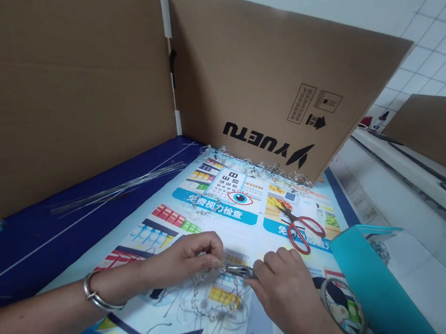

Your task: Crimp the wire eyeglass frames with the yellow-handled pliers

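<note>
Pinching a beaded wire (214,315) in the left hand (188,254), fingertips (215,263) together; clamping the right hand (287,285) around pliers (239,270), pointing them left, aligning their long axis left to right.

- Looks like a small craft workplace, perhaps a workshop, with little of the room visible.
- Is screened by cardboard panels (261,78).
- Has scissors (293,218) and pliers (241,271).
</note>
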Demonstrator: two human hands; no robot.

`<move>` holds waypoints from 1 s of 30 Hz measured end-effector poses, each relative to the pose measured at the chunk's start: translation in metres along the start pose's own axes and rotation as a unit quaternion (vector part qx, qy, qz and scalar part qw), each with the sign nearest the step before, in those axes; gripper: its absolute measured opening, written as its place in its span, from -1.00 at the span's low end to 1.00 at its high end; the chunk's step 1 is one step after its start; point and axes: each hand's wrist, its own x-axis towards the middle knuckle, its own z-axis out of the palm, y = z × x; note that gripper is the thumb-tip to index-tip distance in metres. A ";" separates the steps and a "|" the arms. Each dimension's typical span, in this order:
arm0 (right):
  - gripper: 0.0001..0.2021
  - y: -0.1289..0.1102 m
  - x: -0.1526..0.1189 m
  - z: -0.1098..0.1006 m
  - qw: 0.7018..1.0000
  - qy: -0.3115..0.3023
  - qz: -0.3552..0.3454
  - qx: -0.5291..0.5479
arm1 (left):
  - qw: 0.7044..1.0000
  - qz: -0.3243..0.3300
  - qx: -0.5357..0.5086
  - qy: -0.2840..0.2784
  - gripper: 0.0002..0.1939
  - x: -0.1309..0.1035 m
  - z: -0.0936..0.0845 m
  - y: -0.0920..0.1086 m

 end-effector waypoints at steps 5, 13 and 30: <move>-0.83 0.003 -0.001 0.002 1.000 0.004 -0.016 0.012 | 1.000 0.008 0.002 -0.007 -0.89 0.000 0.000 0.002; -0.82 0.008 0.000 0.002 0.999 -0.003 -0.042 0.015 | 0.999 0.023 0.009 -0.044 -0.87 0.000 0.001 0.004; -0.94 -0.008 -0.003 -0.006 0.992 -0.034 -0.073 -0.098 | 0.957 0.034 0.286 -0.036 -0.83 -0.002 0.009 0.016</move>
